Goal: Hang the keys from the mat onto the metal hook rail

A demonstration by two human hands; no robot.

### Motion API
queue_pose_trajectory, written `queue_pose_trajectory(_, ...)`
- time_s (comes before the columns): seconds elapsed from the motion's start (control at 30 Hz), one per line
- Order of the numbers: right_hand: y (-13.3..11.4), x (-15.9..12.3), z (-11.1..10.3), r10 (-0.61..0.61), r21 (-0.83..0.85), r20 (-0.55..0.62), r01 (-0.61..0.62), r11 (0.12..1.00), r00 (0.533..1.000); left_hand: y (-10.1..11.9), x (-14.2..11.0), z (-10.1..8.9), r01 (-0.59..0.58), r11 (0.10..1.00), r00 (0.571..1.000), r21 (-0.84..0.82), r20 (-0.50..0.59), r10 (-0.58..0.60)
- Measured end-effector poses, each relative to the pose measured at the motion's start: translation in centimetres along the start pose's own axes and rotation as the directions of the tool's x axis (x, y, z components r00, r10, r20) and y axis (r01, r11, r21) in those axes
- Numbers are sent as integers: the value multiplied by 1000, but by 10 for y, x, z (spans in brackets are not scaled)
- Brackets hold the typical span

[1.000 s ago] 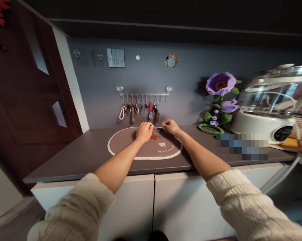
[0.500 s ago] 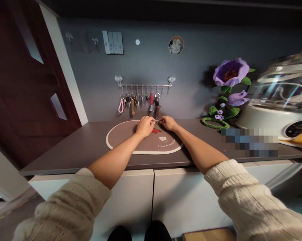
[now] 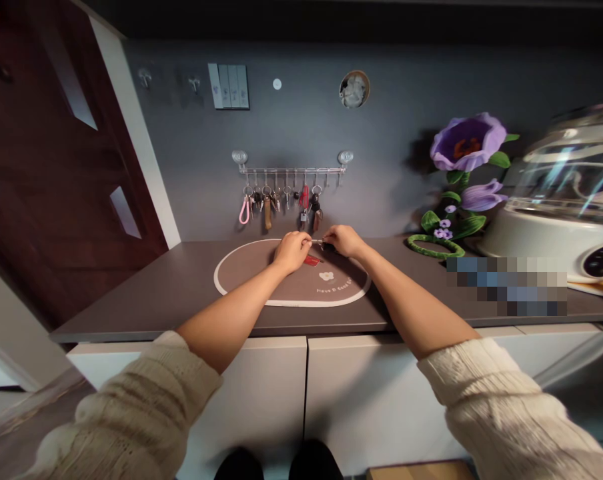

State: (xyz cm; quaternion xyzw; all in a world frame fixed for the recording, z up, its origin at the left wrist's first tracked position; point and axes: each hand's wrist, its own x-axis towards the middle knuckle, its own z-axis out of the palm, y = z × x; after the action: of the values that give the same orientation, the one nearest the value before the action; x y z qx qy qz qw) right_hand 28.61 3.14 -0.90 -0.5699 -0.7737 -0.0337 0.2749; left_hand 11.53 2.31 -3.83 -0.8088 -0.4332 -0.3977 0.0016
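The left hand (image 3: pixel 292 251), its hold unclear, and the right hand (image 3: pixel 346 241), pinching a small dark object (image 3: pixel 328 247), seem mid-handling near the red item (image 3: pixel 312 261), calling next for careful fingerwork.

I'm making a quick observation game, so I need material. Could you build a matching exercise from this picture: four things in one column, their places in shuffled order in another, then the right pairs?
Things
1. Oval brown mat with a white rim
2. Pink loop-shaped strap
3. Small red item
4. Purple flower ornament with green leaves

Places
A. On the brown mat, beside the left hand
B. Upright beside the clear-topped white appliance
C. Flat on the dark countertop
D. Hanging near the left end of the silver rail

Right pairs: 1-C, 2-D, 3-A, 4-B
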Motion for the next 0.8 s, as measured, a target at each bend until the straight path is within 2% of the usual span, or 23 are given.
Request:
queue_pose_trajectory(0.23, -7, -5, -12, -10, 156, -117, 28, 987, 993, 3, 1, -2, -2, 998, 1000, -55, -19, 1)
queue_pose_trajectory(0.4, -15, -8, -19, 3, 316, -178, 55, 947, 984, 6, 1, -3, -2, 991, 999, -137, -50, -5)
queue_pose_trajectory(0.67, -17, -8, -19, -121, 617, -159, 194, 763, 980, 10, 4, -4, 16, 902, 993, -431, -101, -66)
queue_pose_trajectory(0.8, -19, -8, -16, -155, 702, -118, 192, 686, 981, 13, 5, -5, 5, 836, 994, -548, -87, -63)
